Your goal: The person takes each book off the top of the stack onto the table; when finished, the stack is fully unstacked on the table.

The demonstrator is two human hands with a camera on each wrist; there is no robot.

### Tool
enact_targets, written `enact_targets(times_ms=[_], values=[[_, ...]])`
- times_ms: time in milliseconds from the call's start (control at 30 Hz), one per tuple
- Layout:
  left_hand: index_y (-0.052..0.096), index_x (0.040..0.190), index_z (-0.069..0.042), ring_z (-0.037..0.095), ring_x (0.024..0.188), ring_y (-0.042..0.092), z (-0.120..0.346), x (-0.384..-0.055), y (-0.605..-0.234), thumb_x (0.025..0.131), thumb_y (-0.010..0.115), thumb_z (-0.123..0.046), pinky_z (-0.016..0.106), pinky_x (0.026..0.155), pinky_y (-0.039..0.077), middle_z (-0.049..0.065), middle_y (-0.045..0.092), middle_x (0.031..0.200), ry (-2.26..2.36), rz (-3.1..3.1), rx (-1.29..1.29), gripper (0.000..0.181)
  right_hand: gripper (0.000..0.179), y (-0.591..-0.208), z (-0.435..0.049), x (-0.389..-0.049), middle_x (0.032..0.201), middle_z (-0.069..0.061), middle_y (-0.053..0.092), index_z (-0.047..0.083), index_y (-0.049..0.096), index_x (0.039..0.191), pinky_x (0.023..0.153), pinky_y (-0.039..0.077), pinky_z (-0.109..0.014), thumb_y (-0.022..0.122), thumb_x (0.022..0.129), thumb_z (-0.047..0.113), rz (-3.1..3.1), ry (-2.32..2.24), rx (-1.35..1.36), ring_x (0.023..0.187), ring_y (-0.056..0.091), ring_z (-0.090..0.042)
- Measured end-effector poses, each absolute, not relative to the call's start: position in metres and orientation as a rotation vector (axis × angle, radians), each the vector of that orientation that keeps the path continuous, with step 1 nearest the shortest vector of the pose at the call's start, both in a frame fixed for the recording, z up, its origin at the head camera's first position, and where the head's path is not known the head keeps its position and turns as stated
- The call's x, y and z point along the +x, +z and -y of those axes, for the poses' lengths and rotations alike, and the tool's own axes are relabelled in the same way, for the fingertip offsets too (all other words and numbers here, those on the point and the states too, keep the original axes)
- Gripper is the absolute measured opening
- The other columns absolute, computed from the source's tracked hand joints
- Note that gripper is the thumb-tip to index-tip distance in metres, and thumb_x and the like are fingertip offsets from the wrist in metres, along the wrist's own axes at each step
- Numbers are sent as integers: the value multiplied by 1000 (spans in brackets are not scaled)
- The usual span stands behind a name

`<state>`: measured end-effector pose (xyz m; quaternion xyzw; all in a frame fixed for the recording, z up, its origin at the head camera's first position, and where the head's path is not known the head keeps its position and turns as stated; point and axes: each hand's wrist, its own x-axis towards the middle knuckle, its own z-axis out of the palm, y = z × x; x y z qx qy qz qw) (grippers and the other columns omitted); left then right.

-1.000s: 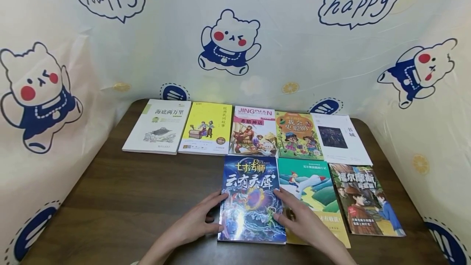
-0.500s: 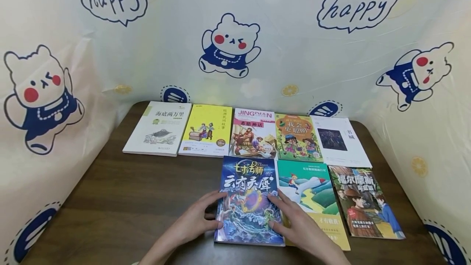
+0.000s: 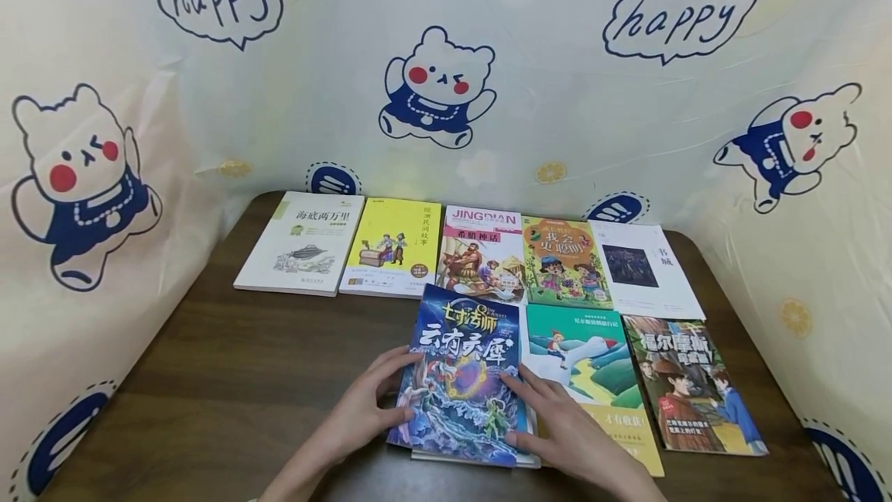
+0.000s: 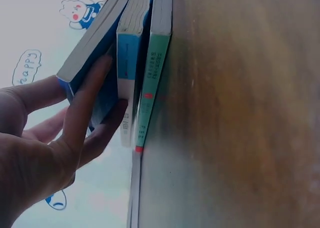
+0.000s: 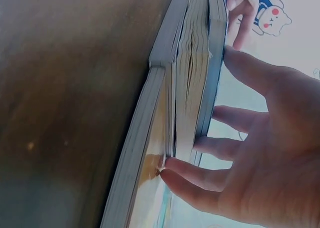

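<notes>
A blue illustrated paperback book lies askew on top of a small stack near the table's front. My left hand grips its left edge. In the left wrist view, the book's spine side is raised at a slant, with fingers beneath it. Below are a book with a blue-and-white spine and one with a green spine. My right hand touches the stack's right side, its fingers fairly straight. In the right wrist view, fingertips rest along the page edges.
Just right of the stack lie a green-and-yellow book and a detective book. Behind is a row of several books, from a white one to another white one. Brown tabletop shows at left; a patterned curtain surrounds the table.
The blue book has shifted left and turned askew, its left side rising, exposing a pale book edge beneath at the front right. Both hands moved slightly with it.
</notes>
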<state>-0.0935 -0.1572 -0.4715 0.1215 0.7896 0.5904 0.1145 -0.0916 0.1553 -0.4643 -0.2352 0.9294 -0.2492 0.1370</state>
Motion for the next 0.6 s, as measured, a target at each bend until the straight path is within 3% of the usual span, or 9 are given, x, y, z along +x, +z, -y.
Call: enact_targets(times_ms=[233, 333, 433, 533, 600], values=[[45, 143, -10, 40, 115, 53, 163, -97, -463, 81, 73, 0, 40, 84, 55, 23, 22, 150, 1887, -1970, 275, 69, 76, -463, -156, -93, 154, -15, 31, 24, 37, 150, 88, 43, -66, 57, 87, 61, -2690, -720, -709, 129, 38, -46], [38, 147, -9, 35, 103, 63, 164, -99, -459, 84, 72, -4, 37, 73, 58, 26, 38, 141, 1956, -1779, 224, 72, 76, -463, -157, -93, 153, -16, 32, 23, 37, 150, 89, 43, -66, 57, 87, 61, -2700, -722, -724, 128, 39, -46], [30, 151, -8, 33, 86, 69, 165, -102, -457, 87, 70, -6, 30, 58, 57, 29, 59, 119, 1965, -1686, 223, 76, 76, -464, -158, -94, 153, -16, 32, 22, 37, 150, 89, 43, -66, 57, 87, 60, -2703, -731, -738, 128, 39, -46], [26, 153, -9, 33, 79, 70, 167, -103, -457, 88, 68, -6, 26, 50, 53, 27, 65, 108, 1955, -1660, 213, 78, 77, -464, -160, -95, 154, -14, 30, 22, 36, 150, 90, 42, -66, 57, 87, 61, -2685, -746, -747, 129, 38, -48], [25, 153, -11, 34, 81, 70, 168, -102, -456, 88, 68, -5, 26, 51, 54, 26, 65, 111, 1959, -1651, 203, 79, 78, -464, -163, -97, 155, -12, 29, 21, 36, 150, 92, 39, -68, 58, 87, 60, -2668, -772, -749, 131, 36, -48]])
